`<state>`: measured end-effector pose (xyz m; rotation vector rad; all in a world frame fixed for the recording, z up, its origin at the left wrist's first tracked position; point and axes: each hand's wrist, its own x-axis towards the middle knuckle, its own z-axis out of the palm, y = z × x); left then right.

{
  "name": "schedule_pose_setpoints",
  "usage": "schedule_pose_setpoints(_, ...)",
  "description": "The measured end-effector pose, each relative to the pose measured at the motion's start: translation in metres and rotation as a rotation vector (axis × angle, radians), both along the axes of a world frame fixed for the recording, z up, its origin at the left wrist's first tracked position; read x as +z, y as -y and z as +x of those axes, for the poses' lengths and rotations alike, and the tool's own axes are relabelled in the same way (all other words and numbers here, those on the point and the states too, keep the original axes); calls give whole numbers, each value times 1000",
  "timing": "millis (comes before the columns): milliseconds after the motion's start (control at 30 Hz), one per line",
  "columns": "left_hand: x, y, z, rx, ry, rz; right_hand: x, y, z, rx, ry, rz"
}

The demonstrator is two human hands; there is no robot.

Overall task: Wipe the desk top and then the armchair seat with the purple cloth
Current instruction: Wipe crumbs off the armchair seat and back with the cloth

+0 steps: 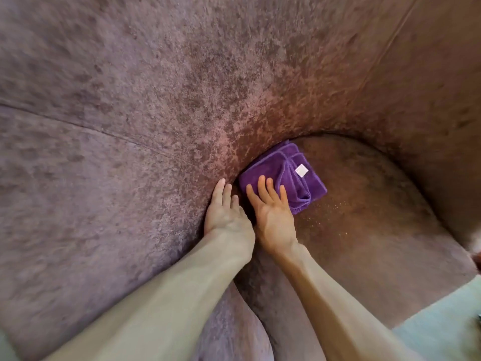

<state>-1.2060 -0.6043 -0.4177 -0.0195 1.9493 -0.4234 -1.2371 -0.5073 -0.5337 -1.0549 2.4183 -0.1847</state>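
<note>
Purple cloth (282, 175) under flat right hand (273, 214), fingers (261, 187) spread; left hand (226, 212) flat beside it.

A pale green floor (442, 321) shows at the lower right, beside a small reddish object (477, 259).

No lettering, brand, number or sign can be read anywhere. The only label is a small white tag (301, 170) sewn on the purple cloth (276, 173), just beyond the right hand's (273, 217) fingertips; its face shows blank.
</note>
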Motion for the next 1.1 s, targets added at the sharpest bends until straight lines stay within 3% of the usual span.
schedule_pose_setpoints(200, 6, 17, 4, -229, 95, -54, 12, -36, 19, 228, 82, -11)
schedule_pose_setpoints(333, 11, 16, 11, -332, 164, -111, 28, -50, 21, 210, 137, -6)
schedule_pose_setpoints(400, 14, 15, 13, -337, 170, -113, 42, -59, 14, 12, 264, -125)
schedule_pose_setpoints(567, 22, 14, 13, -328, 194, -130, 91, -94, -45, -983, 415, -516)
schedule_pose_setpoints(700, 22, 12, 13, -343, 195, -127, 106, -83, -96, -1263, 410, -675)
schedule_pose_setpoints(800, 16, 12, 15, -355, 185, -144, 88, -39, -98, -1149, 266, -553)
schedule_pose_setpoints(967, 2, 13, 18, -361, 176, -149, 31, 45, -39, -433, 163, -41)
schedule_pose_setpoints(1100, -10, 15, 17, -370, 198, -169, 19, 47, -22, -193, 46, 49)
